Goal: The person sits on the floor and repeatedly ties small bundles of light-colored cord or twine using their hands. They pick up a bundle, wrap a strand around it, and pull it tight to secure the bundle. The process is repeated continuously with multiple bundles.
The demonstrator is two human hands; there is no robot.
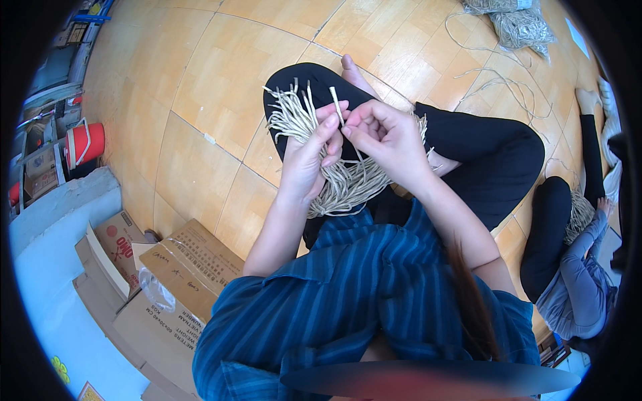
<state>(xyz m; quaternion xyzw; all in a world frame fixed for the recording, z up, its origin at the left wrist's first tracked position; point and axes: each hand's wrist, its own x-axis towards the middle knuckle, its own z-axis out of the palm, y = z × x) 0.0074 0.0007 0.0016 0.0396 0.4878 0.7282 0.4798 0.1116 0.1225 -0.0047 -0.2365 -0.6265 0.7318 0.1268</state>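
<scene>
A bundle of straw-coloured twisted cords [351, 190] lies across my lap, its cut ends [289, 110] fanning out over my knee. Part of the bundle passes through my left hand [313, 148], which is closed round it. Between my hands one paler, thicker cord end [336, 99] stands up, held at the left fingertips. My right hand [389, 137] pinches a thin strand just below that end, with thumb and forefinger together. The right fingers partly hide the strand, so how it joins the pale end cannot be made out.
I sit cross-legged on a tan tiled floor [221, 80]. Bagged cord [521, 30] and loose strands [505, 83] lie at the far right. Another person [575, 281] sits on the right with more cord. Cardboard boxes [190, 264] and a red bucket [85, 144] are on the left.
</scene>
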